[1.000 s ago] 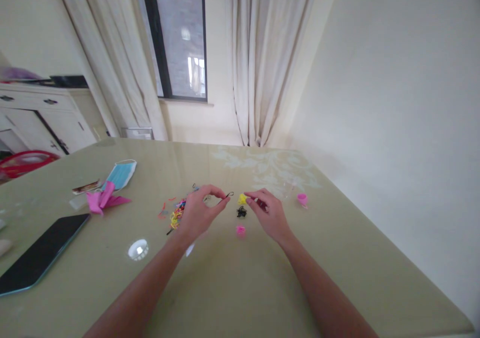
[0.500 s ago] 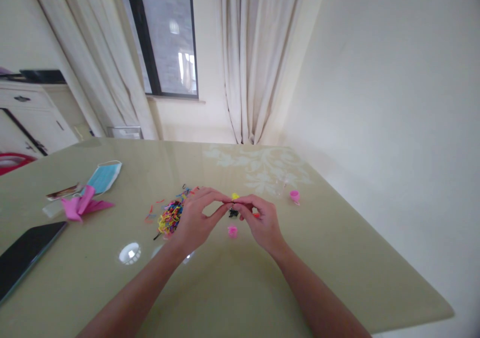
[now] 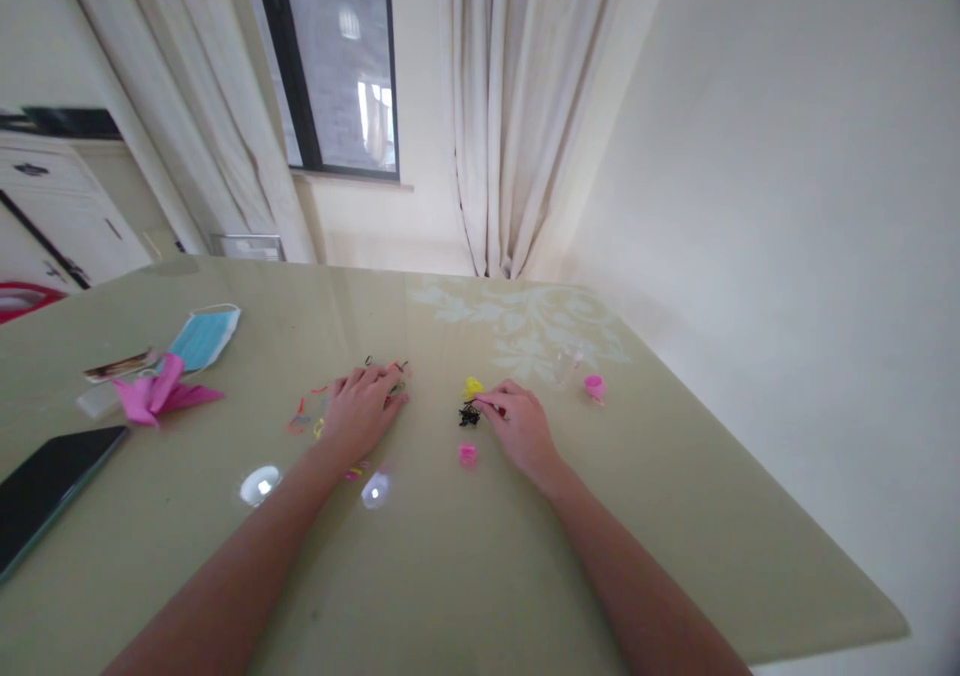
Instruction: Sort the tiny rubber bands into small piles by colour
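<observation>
My left hand point(image 3: 361, 411) lies over a mixed heap of small coloured rubber bands point(image 3: 397, 388), its fingers stretched out and spread. It hides most of the heap; only loose bands at the edges show. With thumb and forefinger pinched together, my right hand point(image 3: 521, 426) is at a little pile of black rubber bands point(image 3: 469, 415). A thin black band seems to be at its fingertips. Just behind sits a yellow pile point(image 3: 472, 387), and a pink pile point(image 3: 467, 455) lies nearer to me. Something red shows partly under the right hand.
To the right are a small pink cup-like piece point(image 3: 594, 387) and a clear piece point(image 3: 568, 363). On the left lie a pink folded-paper figure point(image 3: 161, 393), a blue face mask point(image 3: 204, 340) and a dark phone point(image 3: 56, 486). A wall borders the table's right side.
My hands, which met fingertip to fingertip above the small piles, have parted. The left has moved left and down onto the mixed heap; the right has lowered to the black pile.
</observation>
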The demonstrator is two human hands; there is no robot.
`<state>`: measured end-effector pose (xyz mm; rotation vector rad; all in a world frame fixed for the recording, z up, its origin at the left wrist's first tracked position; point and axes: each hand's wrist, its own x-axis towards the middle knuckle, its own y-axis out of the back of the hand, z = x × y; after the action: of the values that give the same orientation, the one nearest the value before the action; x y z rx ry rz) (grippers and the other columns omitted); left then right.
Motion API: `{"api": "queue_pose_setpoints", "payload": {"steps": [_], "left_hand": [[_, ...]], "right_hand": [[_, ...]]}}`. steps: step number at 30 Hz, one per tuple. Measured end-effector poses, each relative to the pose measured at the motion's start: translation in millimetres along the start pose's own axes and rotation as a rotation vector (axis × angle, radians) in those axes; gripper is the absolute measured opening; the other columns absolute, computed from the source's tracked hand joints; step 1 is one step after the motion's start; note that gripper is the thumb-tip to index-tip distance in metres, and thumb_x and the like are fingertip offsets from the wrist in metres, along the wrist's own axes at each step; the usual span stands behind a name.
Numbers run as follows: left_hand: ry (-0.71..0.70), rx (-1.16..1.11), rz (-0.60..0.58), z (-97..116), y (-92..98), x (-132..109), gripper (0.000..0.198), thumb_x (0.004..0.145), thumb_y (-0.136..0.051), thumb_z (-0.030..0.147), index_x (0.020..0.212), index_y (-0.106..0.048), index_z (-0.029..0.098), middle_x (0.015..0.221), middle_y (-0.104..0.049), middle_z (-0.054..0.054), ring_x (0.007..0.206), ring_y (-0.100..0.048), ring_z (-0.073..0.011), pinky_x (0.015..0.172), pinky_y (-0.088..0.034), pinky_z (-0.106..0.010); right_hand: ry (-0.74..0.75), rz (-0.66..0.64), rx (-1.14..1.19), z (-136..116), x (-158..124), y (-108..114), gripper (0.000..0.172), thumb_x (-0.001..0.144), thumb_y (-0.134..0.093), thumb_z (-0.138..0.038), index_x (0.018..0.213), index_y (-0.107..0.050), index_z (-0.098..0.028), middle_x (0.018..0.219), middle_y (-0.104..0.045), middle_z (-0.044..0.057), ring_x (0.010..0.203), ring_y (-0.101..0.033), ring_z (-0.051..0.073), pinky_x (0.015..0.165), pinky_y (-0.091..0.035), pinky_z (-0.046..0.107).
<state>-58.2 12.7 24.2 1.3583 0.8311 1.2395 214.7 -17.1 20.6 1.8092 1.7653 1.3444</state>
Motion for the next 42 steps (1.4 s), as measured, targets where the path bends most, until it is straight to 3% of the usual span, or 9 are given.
{"api": "queue_pose_setpoints", "payload": {"steps": [6,13,16,19,23,27,32,37,42], "left_hand": [[-0.027,0.034,0.009,5.7,0.4,2.9,0.032,0.105,-0.045,0.028,0.118,-0.074,0.025,0.12,-0.075,-0.013,0.118,-0.064,-0.035,0.098,-0.042,-0.048],[-0.067,-0.003,0.086,10.1,2.7,3.4,0.026,0.101,-0.051,0.023,0.103,-0.077,0.023,0.118,-0.075,-0.013,0.116,-0.064,-0.0343,0.101,-0.042,-0.049],[-0.068,-0.195,0.238,8.7,9.3,4.0,0.022,0.097,-0.054,0.022,0.1,-0.076,0.022,0.117,-0.076,-0.012,0.113,-0.065,-0.0321,0.1,-0.045,-0.047],[-0.008,-0.653,0.368,10.5,20.7,1.7,0.017,0.095,-0.063,0.033,0.096,-0.075,0.021,0.102,-0.078,-0.009,0.097,-0.069,-0.0262,0.092,-0.052,-0.04],[0.082,-1.411,0.271,26.3,38.1,-9.3,0.027,0.086,-0.08,0.046,0.092,-0.076,0.02,0.092,-0.079,-0.006,0.079,-0.07,-0.0164,0.076,-0.056,-0.028],[0.098,-1.803,0.205,47.2,51.0,-20.7,0.036,0.075,-0.093,0.036,0.106,-0.08,0.022,0.088,-0.078,-0.002,0.078,-0.072,-0.0122,0.076,-0.059,-0.023],[0.128,-1.904,0.094,57.9,53.5,-25.3,0.03,0.068,-0.098,0.036,0.085,-0.08,0.019,0.083,-0.08,-0.003,0.075,-0.076,-0.0142,0.073,-0.063,-0.025],[0.128,-1.848,0.033,59.4,43.5,-25.3,0.028,0.075,-0.094,0.037,0.089,-0.077,0.019,0.086,-0.079,-0.003,0.076,-0.077,-0.0157,0.069,-0.062,-0.024],[-0.017,-1.76,0.035,62.9,29.9,-25.2,0.022,0.081,-0.09,0.035,0.091,-0.077,0.019,0.088,-0.074,-0.001,0.071,-0.066,-0.0101,0.064,-0.056,-0.021]], "right_hand": [[0.048,-0.056,-0.114,-1.7,-0.8,-5.1,0.02,0.103,-0.067,-0.027,0.1,-0.086,-0.029,0.089,-0.076,0.005,0.08,-0.067,0.02,0.079,-0.047,0.035],[0.036,-0.116,-0.152,-2.1,-0.9,-3.6,0.021,0.104,-0.064,-0.026,0.101,-0.086,-0.028,0.099,-0.078,0.006,0.091,-0.069,0.022,0.084,-0.046,0.036],[0.024,-0.134,-0.163,-3.1,-0.3,-1.6,0.023,0.105,-0.063,-0.025,0.102,-0.085,-0.026,0.1,-0.077,0.006,0.091,-0.069,0.022,0.085,-0.046,0.035],[-0.004,-0.131,-0.168,-5.7,0.4,1.1,0.023,0.105,-0.062,-0.023,0.103,-0.085,-0.025,0.099,-0.076,0.006,0.091,-0.069,0.021,0.085,-0.045,0.034],[-0.006,-0.111,-0.164,-9.8,0.1,4.3,0.023,0.105,-0.062,-0.022,0.102,-0.084,-0.025,0.097,-0.075,0.006,0.09,-0.068,0.02,0.085,-0.044,0.034],[0.025,-0.068,-0.15,-11.8,-1.0,5.4,0.023,0.106,-0.061,-0.025,0.103,-0.084,-0.024,0.093,-0.074,0.006,0.088,-0.068,0.021,0.084,-0.044,0.034],[0.073,0.059,0.024,-22.5,-3.0,10.5,0.025,0.107,-0.059,-0.03,0.107,-0.083,-0.023,0.089,-0.073,0.006,0.077,-0.064,0.019,0.076,-0.046,0.032],[0.135,0.114,0.314,-46.1,-8.2,20.0,0.025,0.103,-0.066,-0.04,0.104,-0.081,-0.021,0.084,-0.071,0.004,0.071,-0.062,0.016,0.066,-0.048,0.028],[0.156,0.175,0.38,-62.9,-13.7,16.9,0.029,0.096,-0.074,-0.049,0.102,-0.077,-0.021,0.078,-0.072,0.002,0.064,-0.06,0.014,0.064,-0.048,0.027]]}}
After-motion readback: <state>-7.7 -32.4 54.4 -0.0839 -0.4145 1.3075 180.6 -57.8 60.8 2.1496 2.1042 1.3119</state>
